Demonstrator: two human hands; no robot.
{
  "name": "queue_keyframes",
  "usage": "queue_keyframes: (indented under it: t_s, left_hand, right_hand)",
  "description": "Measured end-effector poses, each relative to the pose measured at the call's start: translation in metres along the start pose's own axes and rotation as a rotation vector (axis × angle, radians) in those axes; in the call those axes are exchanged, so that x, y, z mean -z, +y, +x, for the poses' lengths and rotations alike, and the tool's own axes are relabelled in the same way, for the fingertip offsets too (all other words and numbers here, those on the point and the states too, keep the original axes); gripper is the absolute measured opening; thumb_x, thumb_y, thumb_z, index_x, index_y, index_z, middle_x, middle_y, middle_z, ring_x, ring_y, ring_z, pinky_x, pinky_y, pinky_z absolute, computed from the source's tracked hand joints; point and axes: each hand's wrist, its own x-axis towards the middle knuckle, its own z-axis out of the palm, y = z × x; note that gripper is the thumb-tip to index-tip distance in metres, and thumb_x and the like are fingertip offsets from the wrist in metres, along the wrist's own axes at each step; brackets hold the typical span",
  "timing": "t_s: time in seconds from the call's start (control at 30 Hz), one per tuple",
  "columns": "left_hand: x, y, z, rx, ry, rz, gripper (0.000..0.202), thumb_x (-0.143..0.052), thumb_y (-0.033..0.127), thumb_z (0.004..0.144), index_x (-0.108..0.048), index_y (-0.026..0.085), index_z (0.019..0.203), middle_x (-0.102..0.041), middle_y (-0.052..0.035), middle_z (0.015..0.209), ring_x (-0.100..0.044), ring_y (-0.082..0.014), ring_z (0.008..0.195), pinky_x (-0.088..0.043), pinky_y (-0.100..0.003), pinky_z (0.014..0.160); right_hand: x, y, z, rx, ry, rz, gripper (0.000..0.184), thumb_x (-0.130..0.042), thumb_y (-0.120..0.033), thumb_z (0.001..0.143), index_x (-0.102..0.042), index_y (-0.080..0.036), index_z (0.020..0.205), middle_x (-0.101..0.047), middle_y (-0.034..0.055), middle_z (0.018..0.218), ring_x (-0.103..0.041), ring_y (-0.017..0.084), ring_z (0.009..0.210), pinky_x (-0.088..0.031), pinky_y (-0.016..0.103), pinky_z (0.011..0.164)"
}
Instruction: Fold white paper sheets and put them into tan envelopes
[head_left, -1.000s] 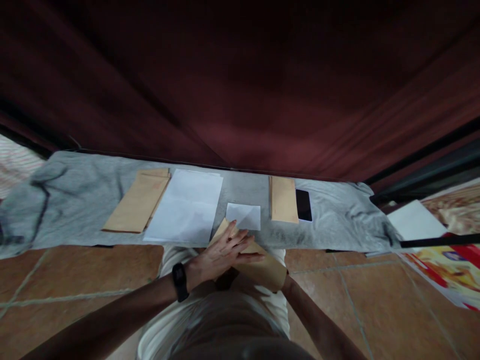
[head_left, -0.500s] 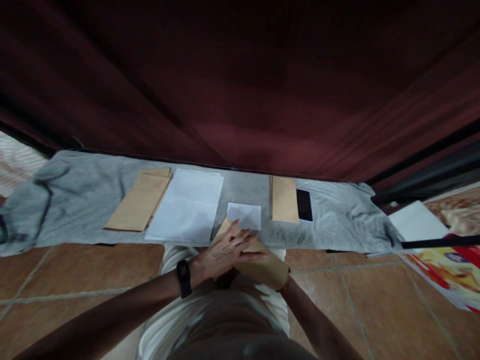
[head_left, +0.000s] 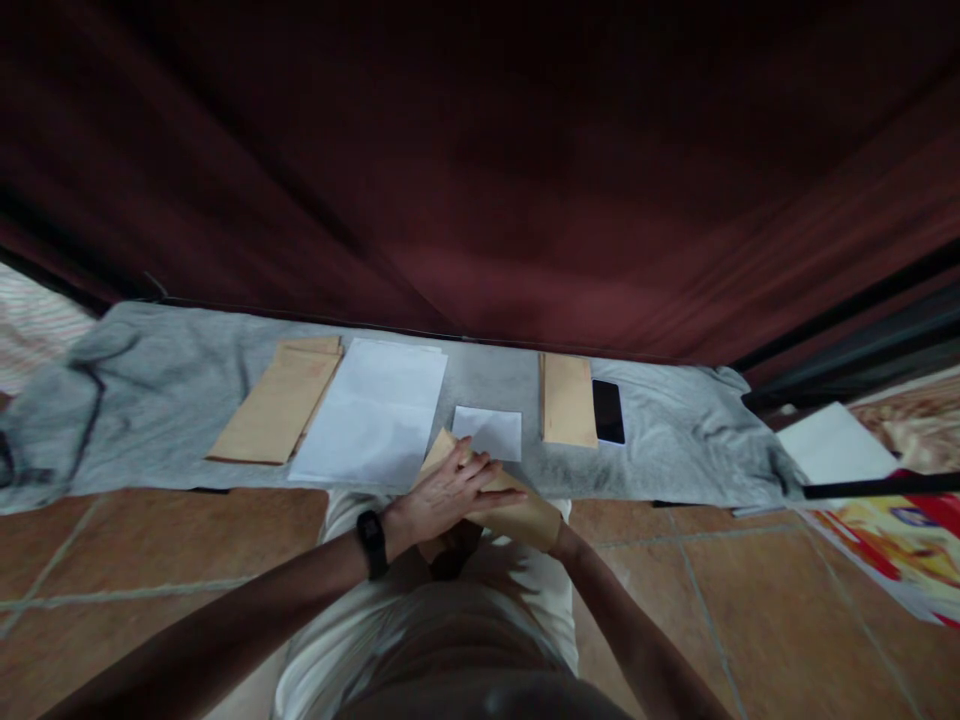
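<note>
A brown paper envelope (head_left: 529, 512) is in front of my body, at the near edge of the cloth-covered surface. My left hand (head_left: 452, 492), with a black watch (head_left: 371, 545) on its wrist, lies across the top of it, fingers stretched out. At the envelope's right end, my right hand disappears inside or beneath the paper; only the wrist (head_left: 567, 545) shows, and its fingers are hidden. Just beyond the left fingertips a small white paper (head_left: 491, 430) lies flat. To its left are large white sheets (head_left: 375, 410).
Brown envelopes (head_left: 277, 405) lie at the left of the grey cloth (head_left: 172, 400). More brown envelopes (head_left: 568, 400) lie at the right, beside a dark phone (head_left: 608, 410). A dark red curtain (head_left: 480, 220) hangs behind. A colourful bag (head_left: 900, 545) stands at the far right.
The envelope and both hands have shifted slightly left and upward. My right forearm has moved a little left. Things on the cloth stay in place.
</note>
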Motion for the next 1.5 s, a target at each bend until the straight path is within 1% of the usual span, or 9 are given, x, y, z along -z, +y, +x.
queue_keyframes:
  t_s: [0.2, 0.37, 0.53, 0.7, 0.9, 1.03, 1.2, 1.37, 1.5]
  left_hand:
    - [-0.019, -0.014, -0.008, 0.122, -0.051, -0.028, 0.092, -0.055, 0.008, 0.085, -0.012, 0.043, 0.159, -0.055, -0.0063, 0.143, -0.049, -0.0272, 0.131, -0.023, -0.055, 0.118]
    - [-0.029, -0.034, -0.031, 0.347, -0.043, -0.103, 0.094, -0.056, 0.006, 0.079, -0.018, 0.033, 0.16, -0.053, -0.0106, 0.145, -0.049, -0.0302, 0.131, -0.023, -0.054, 0.12]
    - [-0.042, -0.056, -0.062, 0.538, -0.032, -0.166, 0.097, -0.061, 0.014, 0.075, -0.018, 0.024, 0.161, -0.052, -0.0162, 0.144, -0.049, -0.0349, 0.132, -0.025, -0.055, 0.119]
    - [-0.05, -0.071, -0.085, 0.646, -0.061, -0.179, 0.101, -0.064, 0.023, 0.075, -0.012, 0.024, 0.161, -0.049, -0.0161, 0.147, -0.046, -0.0363, 0.135, -0.026, -0.058, 0.117]
    - [-0.052, -0.079, -0.095, 0.657, -0.101, -0.173, 0.105, -0.066, 0.023, 0.073, -0.01, 0.026, 0.161, -0.048, -0.0151, 0.147, -0.048, -0.0352, 0.132, -0.027, -0.058, 0.116]
    - [-0.042, -0.078, -0.094, 0.654, -0.116, -0.186, 0.108, -0.068, 0.023, 0.071, -0.009, 0.028, 0.161, -0.048, -0.0142, 0.147, -0.046, -0.0354, 0.134, -0.026, -0.058, 0.116]
    - [-0.037, -0.085, -0.094, 0.651, -0.119, -0.203, 0.106, -0.067, 0.024, 0.072, -0.009, 0.029, 0.161, -0.047, -0.0137, 0.147, -0.045, -0.0348, 0.136, -0.023, -0.058, 0.117]
    - [-0.051, -0.1, -0.096, 0.697, -0.189, -0.283, 0.105, -0.067, 0.031, 0.072, -0.012, 0.028, 0.161, -0.046, -0.0149, 0.148, -0.044, -0.0373, 0.137, -0.023, -0.059, 0.116]
    - [-0.062, -0.104, -0.096, 0.698, -0.208, -0.348, 0.105, -0.067, 0.033, 0.071, -0.013, 0.028, 0.161, -0.045, -0.0144, 0.15, -0.042, -0.0378, 0.139, -0.023, -0.058, 0.116]
  right_hand:
    - [0.061, 0.058, 0.019, -0.059, -0.211, 0.362, 0.041, -0.07, -0.039, 0.084, -0.069, -0.029, 0.124, -0.07, 0.0089, 0.118, -0.065, 0.029, 0.111, -0.053, 0.047, 0.096]
    - [0.099, 0.105, 0.025, -0.141, -0.109, 0.488, 0.037, -0.053, -0.047, 0.09, -0.071, -0.022, 0.11, -0.074, 0.0073, 0.093, -0.069, 0.023, 0.079, -0.06, 0.038, 0.073]
    - [0.093, 0.105, 0.047, -0.167, 0.167, 0.136, 0.031, -0.046, -0.036, 0.096, -0.066, -0.02, 0.115, -0.071, 0.0085, 0.101, -0.07, 0.021, 0.084, -0.058, 0.033, 0.077]
    - [0.07, 0.089, 0.068, -0.207, 0.165, -0.362, 0.046, -0.058, -0.04, 0.096, -0.057, -0.012, 0.133, -0.063, 0.0226, 0.126, -0.069, 0.03, 0.105, -0.055, 0.038, 0.085]
    - [0.045, 0.089, 0.077, -0.204, 0.227, -0.579, 0.066, -0.073, -0.038, 0.087, -0.05, 0.0, 0.136, -0.054, 0.0359, 0.136, -0.057, 0.04, 0.126, -0.051, 0.044, 0.096]
    - [0.044, 0.092, 0.082, -0.211, 0.246, -0.572, 0.064, -0.078, -0.033, 0.082, -0.053, 0.0, 0.13, -0.061, 0.0323, 0.127, -0.059, 0.039, 0.122, -0.05, 0.044, 0.098]
    - [0.052, 0.091, 0.085, -0.239, 0.208, -0.443, 0.039, -0.074, -0.028, 0.083, -0.061, -0.01, 0.115, -0.07, 0.0203, 0.112, -0.065, 0.033, 0.109, -0.051, 0.041, 0.094]
    - [0.062, 0.094, 0.081, -0.25, 0.198, -0.184, 0.015, -0.063, -0.025, 0.089, -0.066, -0.018, 0.102, -0.071, 0.0163, 0.11, -0.067, 0.03, 0.107, -0.05, 0.036, 0.092]
    - [0.072, 0.101, 0.076, -0.269, 0.26, 0.018, 0.014, -0.057, -0.023, 0.091, -0.065, -0.019, 0.102, -0.071, 0.0132, 0.104, -0.067, 0.026, 0.102, -0.052, 0.034, 0.087]
